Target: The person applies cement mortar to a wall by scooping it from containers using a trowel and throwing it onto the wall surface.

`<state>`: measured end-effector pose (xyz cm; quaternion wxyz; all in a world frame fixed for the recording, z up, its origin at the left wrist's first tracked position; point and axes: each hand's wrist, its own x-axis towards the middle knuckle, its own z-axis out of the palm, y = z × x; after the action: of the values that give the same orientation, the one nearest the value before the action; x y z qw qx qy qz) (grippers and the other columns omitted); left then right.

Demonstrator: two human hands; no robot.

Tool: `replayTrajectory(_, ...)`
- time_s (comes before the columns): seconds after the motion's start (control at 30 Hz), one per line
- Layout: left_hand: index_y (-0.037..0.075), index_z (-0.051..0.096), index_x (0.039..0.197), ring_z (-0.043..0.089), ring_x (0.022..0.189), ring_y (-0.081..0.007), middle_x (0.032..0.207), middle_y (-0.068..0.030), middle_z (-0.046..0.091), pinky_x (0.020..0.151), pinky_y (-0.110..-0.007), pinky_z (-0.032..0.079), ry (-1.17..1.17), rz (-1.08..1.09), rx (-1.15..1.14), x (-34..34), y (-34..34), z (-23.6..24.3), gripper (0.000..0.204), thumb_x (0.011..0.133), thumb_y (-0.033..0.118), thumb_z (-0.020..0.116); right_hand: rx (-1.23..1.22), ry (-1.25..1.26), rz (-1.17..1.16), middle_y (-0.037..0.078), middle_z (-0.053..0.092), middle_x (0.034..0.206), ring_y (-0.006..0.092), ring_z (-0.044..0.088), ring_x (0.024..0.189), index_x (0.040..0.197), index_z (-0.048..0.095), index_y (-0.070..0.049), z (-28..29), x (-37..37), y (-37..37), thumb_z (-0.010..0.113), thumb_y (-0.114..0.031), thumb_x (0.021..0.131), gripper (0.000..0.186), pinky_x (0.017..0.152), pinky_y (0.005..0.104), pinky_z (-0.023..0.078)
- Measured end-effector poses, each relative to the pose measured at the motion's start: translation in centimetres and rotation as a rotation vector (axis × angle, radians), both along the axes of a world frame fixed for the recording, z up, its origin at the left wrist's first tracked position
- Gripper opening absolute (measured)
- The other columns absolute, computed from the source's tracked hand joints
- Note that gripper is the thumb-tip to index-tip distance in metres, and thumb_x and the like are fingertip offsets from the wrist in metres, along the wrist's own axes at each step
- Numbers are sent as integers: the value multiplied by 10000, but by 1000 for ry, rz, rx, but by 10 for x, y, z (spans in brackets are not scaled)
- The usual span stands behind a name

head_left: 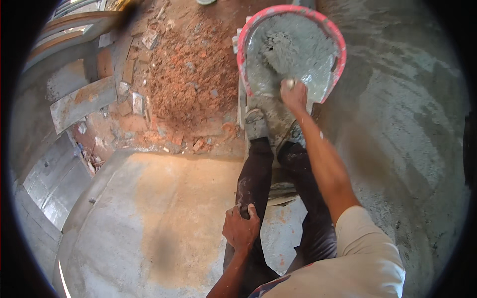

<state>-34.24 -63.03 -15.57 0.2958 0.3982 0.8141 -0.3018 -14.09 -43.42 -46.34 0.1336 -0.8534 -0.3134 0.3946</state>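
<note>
My right hand (pixel 294 95) reaches forward into a round red-rimmed pan (pixel 340 45) filled with wet grey mortar (pixel 285 49). Its fingers are closed around a pale tool handle whose end shows at the pan's near edge; the tool's blade is hidden in the mortar. My left hand (pixel 241 228) rests on my left knee, fingers curled over the dark trouser leg (pixel 256 174). My mortar-caked shoes (pixel 256 124) stand just below the pan.
A heap of red brick rubble (pixel 191 74) lies left of the pan. Grey planks and boards (pixel 74 102) are stacked at the upper left. A smooth concrete slab (pixel 149 223) spreads below, and a rough grey cement surface (pixel 407 124) runs along the right.
</note>
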Motion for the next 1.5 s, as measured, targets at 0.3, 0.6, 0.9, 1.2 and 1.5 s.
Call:
replayTrajectory(0.3, 78, 725, 1195, 670, 1075, -420, 1103, -236, 710, 929, -520, 515, -284, -25, 15, -8, 5, -6, 596, 858, 559, 624, -70, -172, 64, 267, 711, 984, 447, 685, 1002, 984, 696, 18, 342, 85, 23, 657, -404, 890, 434, 869, 526, 537)
replayTrajectory(0.6, -32, 732, 980, 709, 726, -248, 821, -154, 726, 659, -388, 557, -912, -182, 352, -130, 73, -29, 331, 864, 268, 654, 440, -189, 569, 190, 696, 875, 368, 697, 855, 1063, 644, -33, 790, 143, 53, 649, -321, 968, 304, 760, 492, 542)
replayTrajectory(0.9, 29, 655, 909, 559, 540, -161, 700, -73, 595, 457, -333, 412, -762, 754, 402, -140, 95, 78, 199, 962, 188, 547, 506, 170, 82, 81, 701, 773, 146, 599, 480, 1121, 665, -15, 973, 310, 1, 626, -261, 983, 285, 420, 259, 528)
replayTrajectory(1.2, 59, 689, 940, 634, 601, -205, 816, -126, 683, 533, -363, 502, -604, 94, -1, -182, -80, 22, 166, 921, 184, 581, 702, -712, 58, 50, 595, 671, 156, 575, 545, 915, 675, -34, 1086, 382, 28, 564, -349, 1011, 348, 461, 322, 490)
replayTrajectory(1.5, -14, 592, 1347, 658, 1121, -367, 1204, -257, 679, 981, -429, 498, -632, 267, 179, -76, -37, -11, 596, 900, 373, 663, 15, 24, 273, 201, 704, 899, 311, 676, 838, 1090, 668, -7, 412, 243, -11, 691, -194, 818, 330, 762, 449, 524)
